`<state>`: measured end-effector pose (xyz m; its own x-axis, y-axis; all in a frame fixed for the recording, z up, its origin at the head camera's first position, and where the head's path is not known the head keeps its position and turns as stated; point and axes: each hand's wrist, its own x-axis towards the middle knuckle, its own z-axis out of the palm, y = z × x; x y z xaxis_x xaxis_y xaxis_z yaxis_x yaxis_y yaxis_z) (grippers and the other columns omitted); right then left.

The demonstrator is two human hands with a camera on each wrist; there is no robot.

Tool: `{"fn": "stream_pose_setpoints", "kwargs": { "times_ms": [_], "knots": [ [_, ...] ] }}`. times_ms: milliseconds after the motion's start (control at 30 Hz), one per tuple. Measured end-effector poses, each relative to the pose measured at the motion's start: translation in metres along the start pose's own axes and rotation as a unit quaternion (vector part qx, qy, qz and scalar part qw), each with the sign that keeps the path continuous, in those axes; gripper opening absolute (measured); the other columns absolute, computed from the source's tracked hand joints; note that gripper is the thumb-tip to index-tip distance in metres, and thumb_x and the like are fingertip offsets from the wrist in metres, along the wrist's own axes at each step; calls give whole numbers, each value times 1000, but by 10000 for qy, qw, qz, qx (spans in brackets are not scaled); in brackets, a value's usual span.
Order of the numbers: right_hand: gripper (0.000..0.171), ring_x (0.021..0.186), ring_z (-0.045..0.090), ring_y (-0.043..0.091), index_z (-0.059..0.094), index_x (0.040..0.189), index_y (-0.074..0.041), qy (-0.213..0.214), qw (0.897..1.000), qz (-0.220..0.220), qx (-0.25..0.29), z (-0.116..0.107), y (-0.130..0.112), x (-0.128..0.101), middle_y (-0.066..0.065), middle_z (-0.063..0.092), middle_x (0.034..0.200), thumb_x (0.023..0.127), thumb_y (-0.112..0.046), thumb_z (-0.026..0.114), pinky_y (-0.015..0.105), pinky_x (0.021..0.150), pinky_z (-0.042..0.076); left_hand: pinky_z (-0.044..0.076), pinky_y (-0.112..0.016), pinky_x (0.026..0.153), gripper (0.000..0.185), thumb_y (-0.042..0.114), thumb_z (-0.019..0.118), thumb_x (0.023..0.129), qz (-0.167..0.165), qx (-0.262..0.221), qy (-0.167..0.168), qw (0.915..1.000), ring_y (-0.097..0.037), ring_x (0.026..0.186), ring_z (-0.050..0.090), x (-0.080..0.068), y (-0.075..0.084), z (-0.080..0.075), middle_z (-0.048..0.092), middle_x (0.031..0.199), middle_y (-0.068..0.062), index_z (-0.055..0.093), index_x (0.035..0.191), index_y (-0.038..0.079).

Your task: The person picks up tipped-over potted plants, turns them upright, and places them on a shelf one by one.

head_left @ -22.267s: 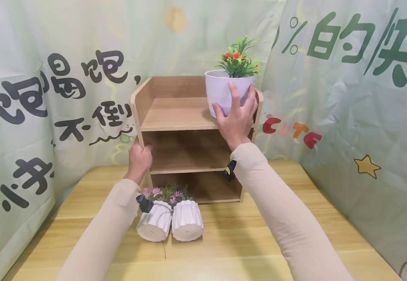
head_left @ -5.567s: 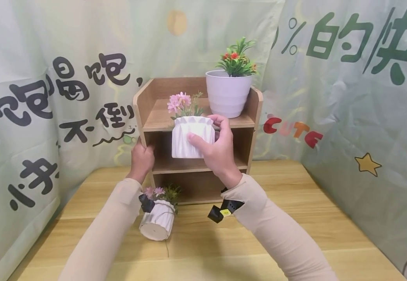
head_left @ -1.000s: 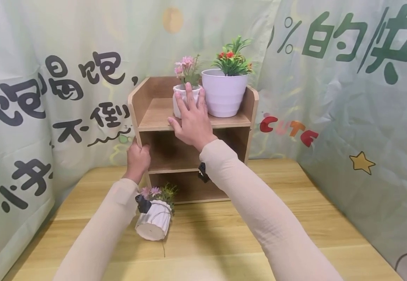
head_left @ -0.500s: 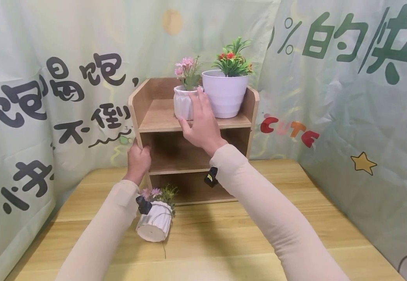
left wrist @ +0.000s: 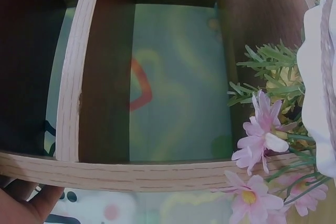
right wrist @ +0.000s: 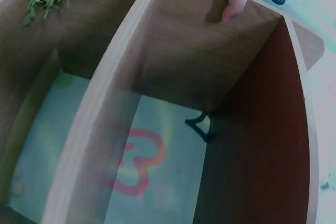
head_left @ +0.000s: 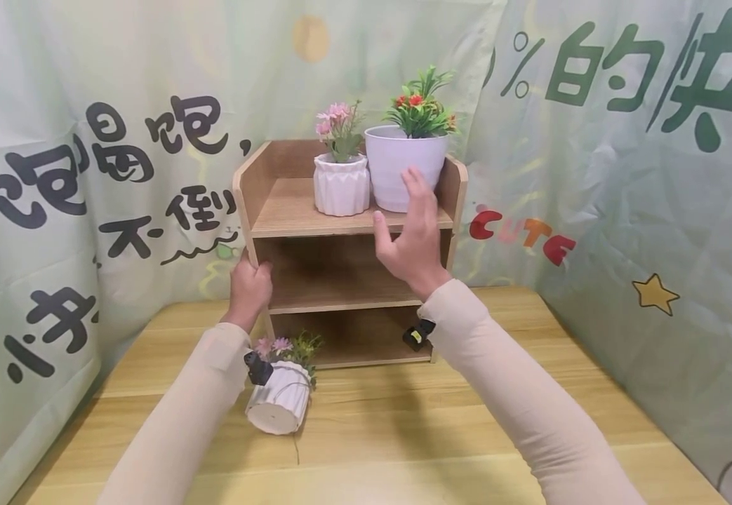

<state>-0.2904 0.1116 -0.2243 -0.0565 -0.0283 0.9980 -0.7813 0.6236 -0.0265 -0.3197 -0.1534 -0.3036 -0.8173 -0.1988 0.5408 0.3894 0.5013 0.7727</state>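
My left hand (head_left: 250, 287) grips the left side panel of a three-tier wooden shelf (head_left: 283, 210); its thumb (right wrist: 237, 3) lies on the panel's inner face in the right wrist view. On the top tier stand a small fluted white flowerpot (head_left: 342, 186) with pink flowers and, to its right, a larger white flowerpot (head_left: 387, 165) with red flowers and green leaves. My right hand (head_left: 415, 238), fingers extended and holding nothing, overlaps the larger pot's lower front in the head view. A second fluted white flowerpot (head_left: 280, 400) lies on its side before the shelf, string around it.
The two lower tiers, the middle tier (head_left: 340, 291) among them, are open at the front. The shelf stands on a wooden table (head_left: 467, 421). A printed cloth backdrop (head_left: 593, 175) hangs behind and on both sides.
Earlier the right hand placed the larger pot, then lifted one fluted pot from the table to the top tier. It has just left that pot and moved right. The left hand keeps its grip.
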Motion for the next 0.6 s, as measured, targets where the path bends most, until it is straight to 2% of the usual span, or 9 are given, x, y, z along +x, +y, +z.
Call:
{"fn": "stream_pose_setpoints", "kwargs": {
  "times_ms": [200, 333, 433, 600],
  "knots": [
    [59, 134, 34, 41, 42, 131, 12, 726, 9973, 33, -95, -19, 17, -16, 31, 43, 136, 78, -7, 62, 48, 114, 21, 42, -55, 95, 38, 10, 50, 91, 12, 89, -1, 10000, -47, 107, 56, 0, 0, 0, 60, 114, -34, 51, 125, -7],
    [62, 135, 31, 40, 39, 132, 11, 983, 9945, 320, -187, -29, 29, -30, 28, 41, 140, 77, -7, 62, 48, 114, 20, 42, -55, 96, 37, 10, 50, 91, -20, 108, -8, 9999, -48, 108, 56, 0, 0, 0, 59, 114, -34, 51, 124, -8],
    [65, 136, 32, 33, 36, 135, 12, 1066, 9916, 709, -185, -34, 37, -42, 24, 38, 144, 79, -10, 62, 46, 112, 25, 42, -56, 96, 37, 10, 50, 91, -47, 146, -34, 9999, -48, 108, 55, 1, 0, -1, 59, 115, -34, 51, 123, -8],
    [69, 134, 36, 26, 30, 140, 11, 865, 9858, 1439, -76, -37, 51, -63, 20, 37, 147, 84, -15, 61, 41, 110, 29, 43, -58, 93, 39, 11, 52, 92, 15, 235, -25, 9997, -50, 105, 56, 1, 1, -3, 59, 113, -36, 49, 126, -7]
  ]
}}
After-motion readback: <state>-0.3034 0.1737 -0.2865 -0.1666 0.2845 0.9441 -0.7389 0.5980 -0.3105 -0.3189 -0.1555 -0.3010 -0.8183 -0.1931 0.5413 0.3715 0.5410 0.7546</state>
